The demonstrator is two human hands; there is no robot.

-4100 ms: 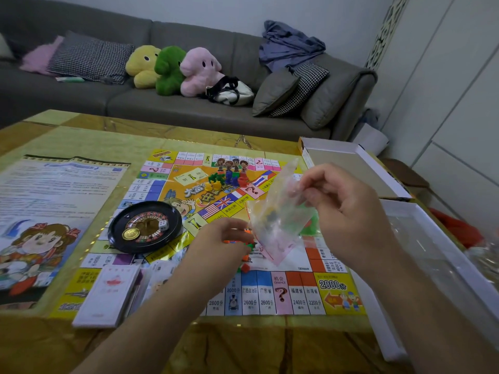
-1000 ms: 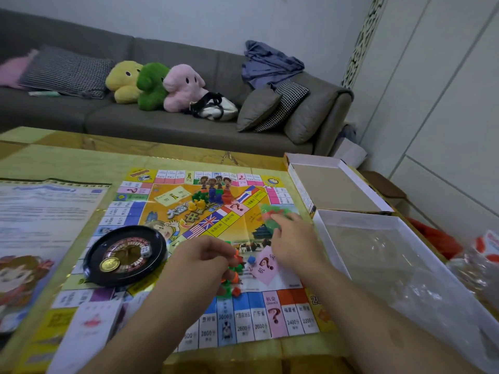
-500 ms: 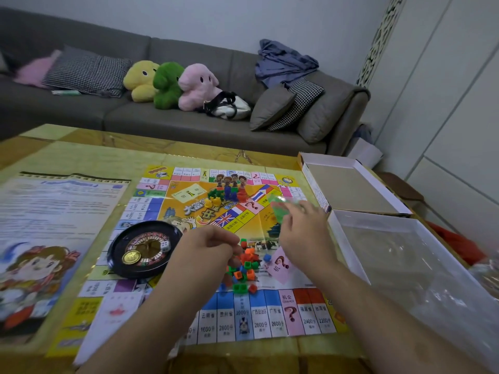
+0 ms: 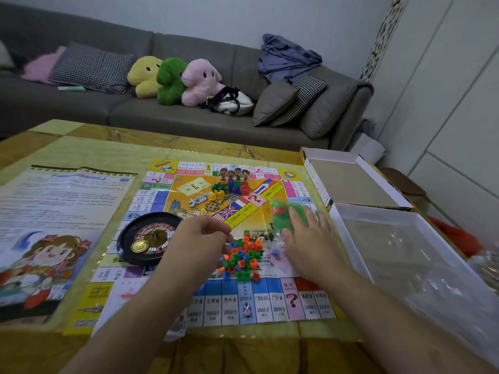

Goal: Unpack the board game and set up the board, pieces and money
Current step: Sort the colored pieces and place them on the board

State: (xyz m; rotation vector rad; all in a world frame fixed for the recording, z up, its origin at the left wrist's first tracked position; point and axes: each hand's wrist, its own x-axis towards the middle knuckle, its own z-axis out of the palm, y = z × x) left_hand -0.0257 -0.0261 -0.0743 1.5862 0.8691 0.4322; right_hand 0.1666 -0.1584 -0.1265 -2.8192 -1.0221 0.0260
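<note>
1. Grey sofa point(image 4: 189, 122), along the far wall behind the counter point(image 4: 89, 143).
2. Three plush toys in a row on the sofa seat: yellow plush point(image 4: 144, 75), green plush point(image 4: 170, 79), pink plush point(image 4: 199, 81), each touching the next.
3. Black-and-white bag point(image 4: 231, 102), just beside the pink plush.
4. Houndstooth cushion point(image 4: 90, 67) at sofa left, overlapping a pink fluffy cushion point(image 4: 40, 64).
5. Grey cushion point(image 4: 274, 102) and second houndstooth cushion point(image 4: 305, 97), at sofa right.
6. Blue-grey crumpled garment point(image 4: 287, 58), draped over the sofa back.
7. White panelled cabinet point(image 4: 456, 103), right side.
</note>
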